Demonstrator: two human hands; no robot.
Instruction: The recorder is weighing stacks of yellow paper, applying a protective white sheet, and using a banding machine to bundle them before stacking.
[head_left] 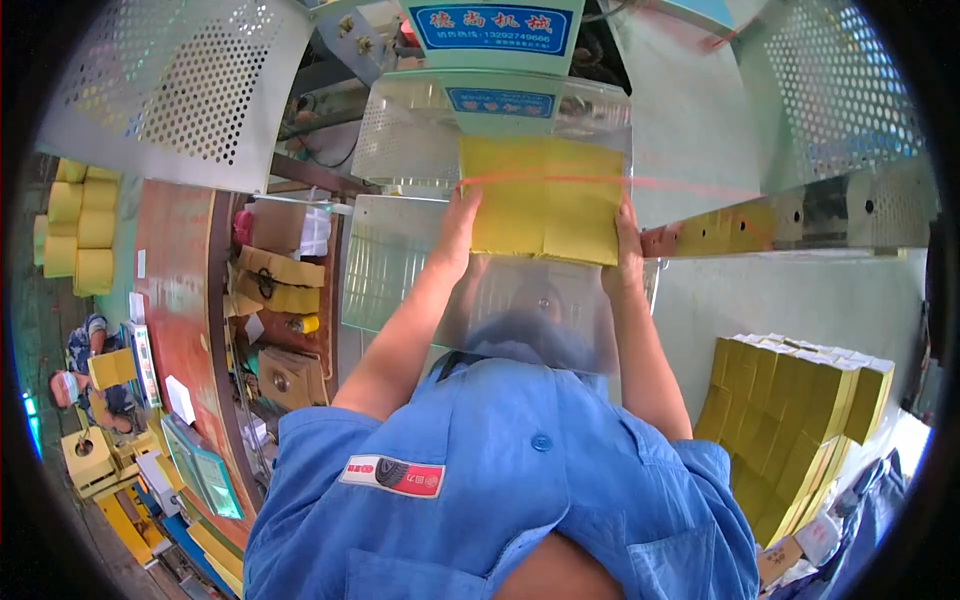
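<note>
A yellow block that looks like stacked paper (545,222) lies on the shiny metal bed of the machine (545,290) in front of me. My left hand (458,235) grips its left side, and my right hand (628,245) presses on its right side. Across the top of the block runs a thin red strip or line (690,185), reaching on to the right; whether it is tape or light I cannot tell. Behind the block stands a clear guard (400,110) below a blue-and-white sign plate (490,28). Most of my fingertips are hidden at the block's sides.
Several yellow blocks stand piled (770,430) at the lower right. Perforated metal panels (190,90) rise at both upper corners, and a metal bar (800,215) juts in from the right. On the left are a shelf with cardboard (285,265) and, farther off, another person (95,370).
</note>
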